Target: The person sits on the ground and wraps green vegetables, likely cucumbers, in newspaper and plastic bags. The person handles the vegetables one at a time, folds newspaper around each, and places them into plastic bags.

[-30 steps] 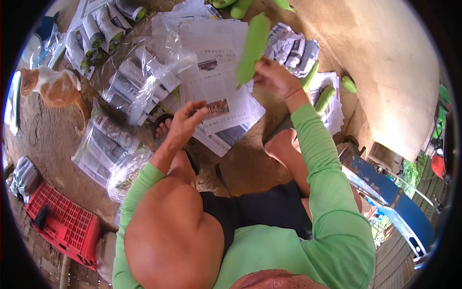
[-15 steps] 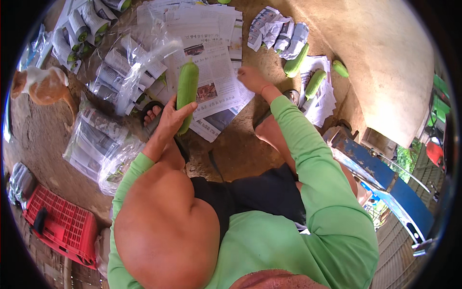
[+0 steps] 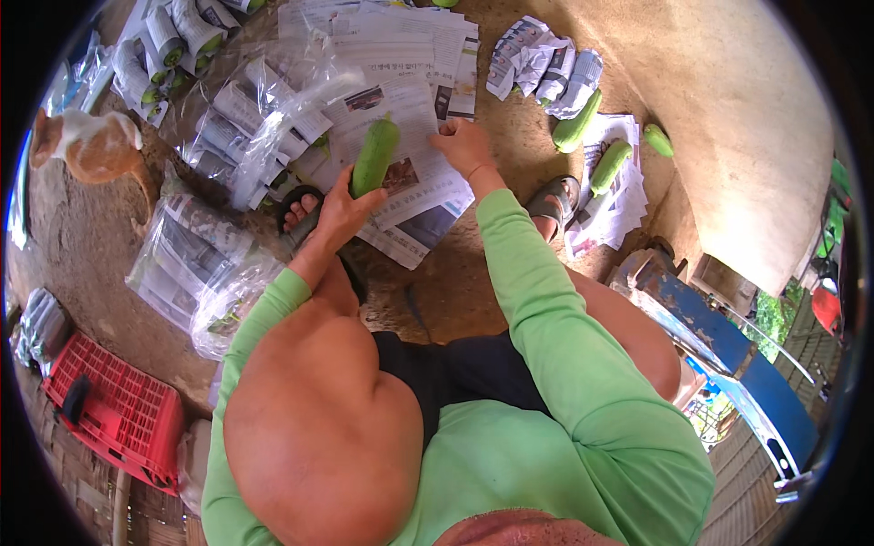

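Observation:
A long light-green gourd (image 3: 374, 156) is in my left hand (image 3: 344, 207), with my fingers and thumb wrapped round its lower end. It is held tilted above a stack of newspaper sheets (image 3: 401, 109) spread on the ground. My right hand (image 3: 462, 147) is at the right edge of the top sheet, fingertips pinched together on the paper. To the right lie two bare green gourds, one (image 3: 576, 123) beside several newspaper-wrapped gourds (image 3: 546, 68) and the other (image 3: 611, 167) on a smaller pile of newspaper (image 3: 605, 205).
Clear plastic bags of wrapped gourds (image 3: 205, 264) lie left of my foot, more wrapped gourds (image 3: 168, 45) at the far left. An orange-and-white cat (image 3: 96, 150) stands there. A red plastic crate (image 3: 118, 409) is at lower left; a small gourd (image 3: 657, 140) lies far right.
My right hand has moved left and down, from above the sheets' edge onto the paper. The gourd in my left hand has shifted slightly right and tilted more. The cat has turned slightly.

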{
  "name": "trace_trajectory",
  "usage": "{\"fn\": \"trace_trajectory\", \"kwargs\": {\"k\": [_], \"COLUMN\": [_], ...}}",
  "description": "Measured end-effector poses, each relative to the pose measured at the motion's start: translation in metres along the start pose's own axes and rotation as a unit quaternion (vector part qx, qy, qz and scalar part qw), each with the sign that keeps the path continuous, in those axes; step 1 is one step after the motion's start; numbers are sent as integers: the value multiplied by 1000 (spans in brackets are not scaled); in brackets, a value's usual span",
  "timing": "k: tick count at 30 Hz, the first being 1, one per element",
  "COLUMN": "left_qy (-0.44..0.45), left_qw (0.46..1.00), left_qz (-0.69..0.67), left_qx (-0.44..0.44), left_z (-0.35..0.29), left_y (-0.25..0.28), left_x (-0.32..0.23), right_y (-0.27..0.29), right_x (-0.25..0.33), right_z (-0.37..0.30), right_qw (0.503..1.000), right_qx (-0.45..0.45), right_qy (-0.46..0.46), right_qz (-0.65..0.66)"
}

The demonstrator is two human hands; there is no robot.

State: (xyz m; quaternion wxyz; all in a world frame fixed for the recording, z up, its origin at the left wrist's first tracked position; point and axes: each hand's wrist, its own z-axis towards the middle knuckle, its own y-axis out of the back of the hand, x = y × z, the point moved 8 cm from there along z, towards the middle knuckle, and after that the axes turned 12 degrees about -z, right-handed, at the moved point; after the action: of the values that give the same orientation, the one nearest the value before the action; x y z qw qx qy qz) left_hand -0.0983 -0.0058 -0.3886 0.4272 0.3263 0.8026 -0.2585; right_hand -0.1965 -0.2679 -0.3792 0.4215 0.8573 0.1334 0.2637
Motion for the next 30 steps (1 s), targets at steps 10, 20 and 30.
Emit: {"fn": "trace_trajectory", "kwargs": {"k": [10,20,30], "left_qy": [27,-121,-290], "left_qw": [999,962,868], "left_qz": [38,242,399], "left_qx": [-20,29,61], "left_z": [7,25,34], "left_y": [5,-23,-57], "left_x": [10,-41,-50], "right_y": [-41,-33,-16], "right_x": [-71,-80,-76], "right_z": [-66,-62,-53], "right_qw": [991,969,925], "right_qx": [129,153,183], "right_qy": [2,-78,-130], "right_qz": [40,180,306]}}
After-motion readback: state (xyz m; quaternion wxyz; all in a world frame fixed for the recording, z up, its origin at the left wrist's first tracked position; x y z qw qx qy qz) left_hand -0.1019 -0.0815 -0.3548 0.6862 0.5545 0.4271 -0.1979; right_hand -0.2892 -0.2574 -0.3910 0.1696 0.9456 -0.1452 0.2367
